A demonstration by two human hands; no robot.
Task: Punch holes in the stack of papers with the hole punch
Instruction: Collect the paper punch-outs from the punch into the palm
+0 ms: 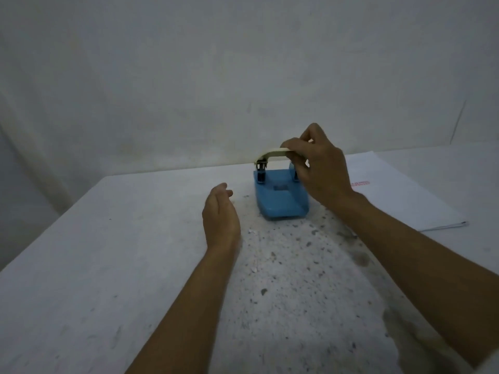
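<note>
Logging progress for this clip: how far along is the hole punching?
Done: nothing visibly; the papers lie flat on the table, right of the punch, not in it. In hand: the right hand grips the punch's handle; the left hand hovers open beside it. Left: insert the papers and press.

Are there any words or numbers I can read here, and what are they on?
Red stamp-like print on the white stack of papers, at its left edge beside the right hand: too blurred to read.
Blue hole punch with cream handle: no readable label.
Speckled white table: no text.
</note>
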